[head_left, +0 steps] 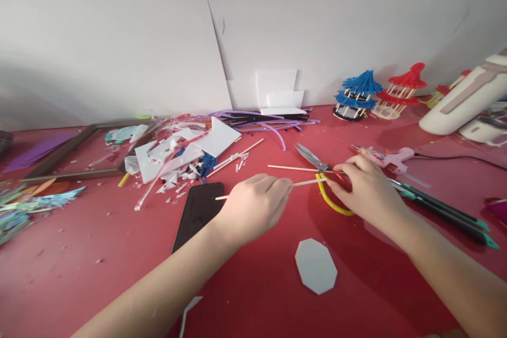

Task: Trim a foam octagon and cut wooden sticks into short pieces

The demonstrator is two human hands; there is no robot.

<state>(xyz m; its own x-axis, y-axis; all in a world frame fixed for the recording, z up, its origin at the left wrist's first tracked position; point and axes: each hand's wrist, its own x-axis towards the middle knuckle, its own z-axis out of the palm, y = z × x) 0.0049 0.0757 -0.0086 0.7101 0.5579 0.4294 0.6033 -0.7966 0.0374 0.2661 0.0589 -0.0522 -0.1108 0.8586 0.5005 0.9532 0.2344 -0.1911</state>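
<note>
My left hand point(257, 203) is closed around a thin wooden stick point(307, 183), which pokes out on both sides of the fist. Its right end reaches close to the thumb of my right hand point(366, 185). The fingers of that hand are closed on the red handle of the scissors point(311, 157), whose blades point away to the upper left. A second stick point(291, 167) lies just behind, running toward the scissors. Below the scissors curves a yellow strip point(332, 203); whether it belongs to them I cannot tell. Nearer me lies a white octagonal piece point(316, 266).
A black phone point(198, 211) lies by my left forearm. Behind it are white scraps point(170, 153) and purple strips point(253, 120). At right sit a pink glue gun point(390, 158), green-black cutters point(447, 214), a blue-roofed model point(356, 95), a red-roofed model point(402, 92) and a white bottle-like object point(459, 97).
</note>
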